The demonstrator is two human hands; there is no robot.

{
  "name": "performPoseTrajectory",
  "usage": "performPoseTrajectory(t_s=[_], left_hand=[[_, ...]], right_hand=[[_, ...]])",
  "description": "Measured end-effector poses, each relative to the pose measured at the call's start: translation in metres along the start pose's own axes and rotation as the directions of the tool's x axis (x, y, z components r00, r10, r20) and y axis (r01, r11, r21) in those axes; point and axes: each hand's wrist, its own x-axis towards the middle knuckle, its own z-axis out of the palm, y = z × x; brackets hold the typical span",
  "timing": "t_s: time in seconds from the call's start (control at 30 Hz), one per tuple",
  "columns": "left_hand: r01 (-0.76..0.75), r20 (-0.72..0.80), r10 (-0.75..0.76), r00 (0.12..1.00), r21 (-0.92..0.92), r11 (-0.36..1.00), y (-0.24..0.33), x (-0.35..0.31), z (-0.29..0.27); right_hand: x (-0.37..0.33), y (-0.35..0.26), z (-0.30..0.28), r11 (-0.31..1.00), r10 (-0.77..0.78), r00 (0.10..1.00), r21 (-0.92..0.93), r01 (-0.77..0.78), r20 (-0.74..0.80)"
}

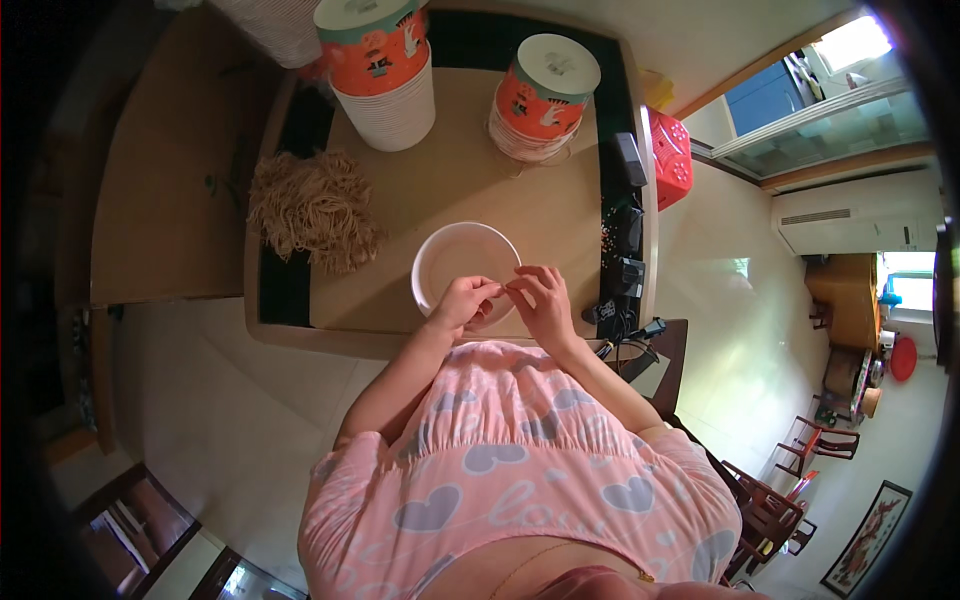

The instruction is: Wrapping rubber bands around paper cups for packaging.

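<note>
At the frame's centre, the left hand and right hand meet fingertip to fingertip over the near side of the white tub; whether they clamp anything, I cannot tell. A light, steady pinch should work best. The brown tabletop bears tan string at left and stacked tubs at top; pale floor shines at right.

Pink top with grey hearts, pale script, gathered seam, short sleeves, thin gold-coloured necklace
</note>
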Motion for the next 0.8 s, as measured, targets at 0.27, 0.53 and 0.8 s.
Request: performPoseTrajectory(t_s=[0.27, 0.53, 0.8], left_hand=[[0.024, 0.033, -0.018, 0.999, -0.189, 0.982, -0.010, 0.008, -0.006], [0.032, 0.050, -0.019, 0.999, -0.268, 0.963, -0.009, 0.008, -0.005], [-0.030, -0.018, 0.026, 0.999, -0.235, 0.972, -0.014, 0.009, -0.004]], right_hand=[[-0.003, -0.006, 0.008, 0.999, 0.042, 0.991, 0.010, -0.041, -0.125], [-0.006, -0.005, 0.012, 0.999, 0.041, 0.984, 0.025, -0.037, -0.174], [-0.006, -0.010, 0.011, 0.976, 0.178, 0.979, 0.144, -0.164, -0.098]])
